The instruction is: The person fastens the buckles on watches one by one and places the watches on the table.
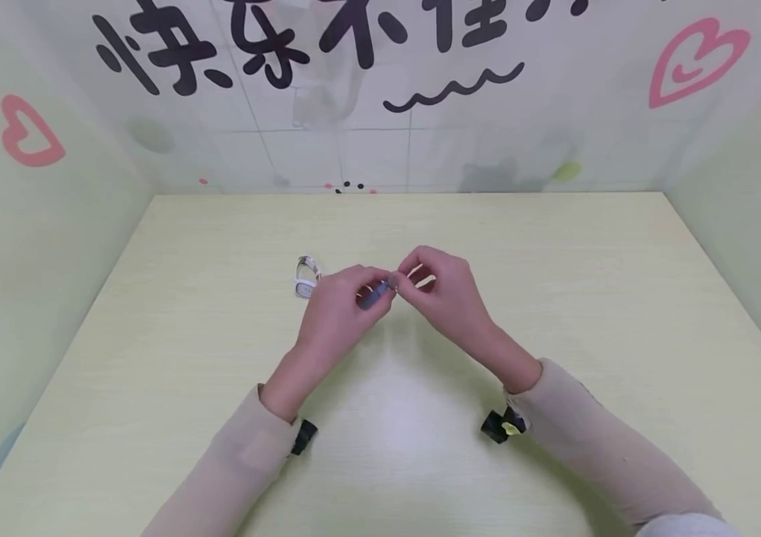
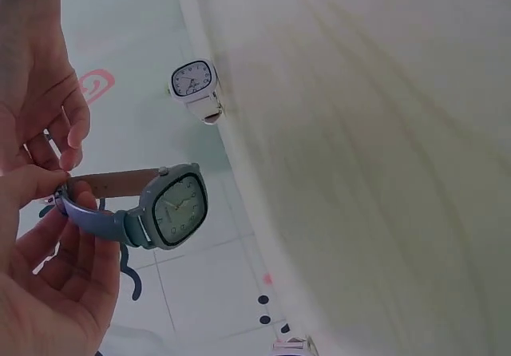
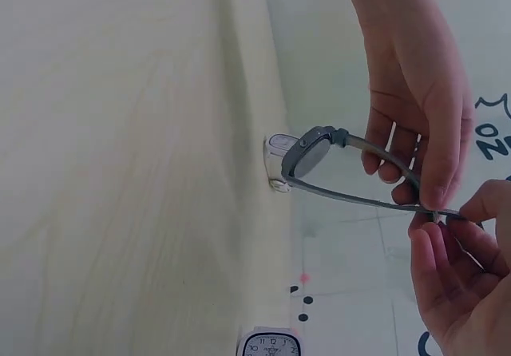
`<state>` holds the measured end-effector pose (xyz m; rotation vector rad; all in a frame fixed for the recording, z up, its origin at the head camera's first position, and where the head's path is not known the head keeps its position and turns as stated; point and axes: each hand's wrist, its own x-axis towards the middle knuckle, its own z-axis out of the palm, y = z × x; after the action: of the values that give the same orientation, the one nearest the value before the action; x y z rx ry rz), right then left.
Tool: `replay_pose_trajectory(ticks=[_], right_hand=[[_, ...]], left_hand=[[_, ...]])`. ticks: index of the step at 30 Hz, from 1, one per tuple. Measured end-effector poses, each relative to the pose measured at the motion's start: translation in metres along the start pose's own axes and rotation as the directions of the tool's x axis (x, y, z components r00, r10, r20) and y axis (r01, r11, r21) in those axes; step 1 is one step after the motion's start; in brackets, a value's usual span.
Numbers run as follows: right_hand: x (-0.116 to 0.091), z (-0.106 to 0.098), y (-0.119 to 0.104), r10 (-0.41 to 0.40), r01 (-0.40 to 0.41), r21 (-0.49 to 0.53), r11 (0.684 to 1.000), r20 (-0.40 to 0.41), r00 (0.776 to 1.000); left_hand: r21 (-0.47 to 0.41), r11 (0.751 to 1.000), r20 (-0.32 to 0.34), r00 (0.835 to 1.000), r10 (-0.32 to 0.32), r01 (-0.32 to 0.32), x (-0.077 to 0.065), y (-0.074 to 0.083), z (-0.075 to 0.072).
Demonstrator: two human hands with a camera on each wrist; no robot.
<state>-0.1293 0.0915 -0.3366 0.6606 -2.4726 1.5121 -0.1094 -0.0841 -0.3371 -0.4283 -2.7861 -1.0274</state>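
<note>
A blue-grey strap watch [image 2: 180, 208] with a rounded square dial hangs from both hands above the table, its strap looped and the ends meeting at the fingers. My left hand [image 1: 343, 302] grips the strap near the buckle, thumb against fingers. From the other side, my right hand [image 1: 450, 294] pinches the strap end with thumb and forefinger. Both hands' fingertips come together here and partly cover the buckle. Just left of my left hand, a white watch [image 1: 305, 287] stands on the table with its strap looped.
A pale wooden table [image 1: 575, 298] lies under the hands. In the right wrist view one white watch [image 3: 271, 344] shows at the bottom edge and another [image 3: 275, 160] behind the blue-grey one. Printed walls [image 1: 353, 156] enclose the table's back and sides.
</note>
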Motion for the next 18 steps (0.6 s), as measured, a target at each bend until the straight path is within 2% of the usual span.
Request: replay_pose_trajectory(ticks=[3,6,9,14,18], right_hand=[[-0.0002,-0.0017,-0.0009,-0.019,0.019,0.003,1.0,-0.032,0.999],[-0.0006,-0.0036,-0.0024,-0.015,0.021,0.086,0.996,-0.063,0.998],[-0.0007,-0.0039,-0.0016,0.003,0.004,0.136,0.991,-0.052,0.999],[-0.0013,-0.0015,0.0031,0.018,-0.018,0.046,0.999,-0.003,1.0],[-0.0006,-0.0025,0.0022,0.08,-0.081,0.012,0.997,0.052,0.995]], left_hand=[[0.06,0.998,0.022,1.0,-0.01,0.009,-0.0006,0.0,0.0004],[0.09,0.996,0.04,0.999,-0.03,0.027,-0.0011,-0.0009,0.0],[0.103,0.994,0.041,0.999,-0.028,0.024,-0.0007,-0.0017,-0.0007],[0.139,0.99,0.037,0.999,0.016,-0.021,0.0007,-0.0005,-0.0007],[0.123,0.992,0.045,0.999,0.006,-0.012,0.0002,-0.0004,-0.0003]])
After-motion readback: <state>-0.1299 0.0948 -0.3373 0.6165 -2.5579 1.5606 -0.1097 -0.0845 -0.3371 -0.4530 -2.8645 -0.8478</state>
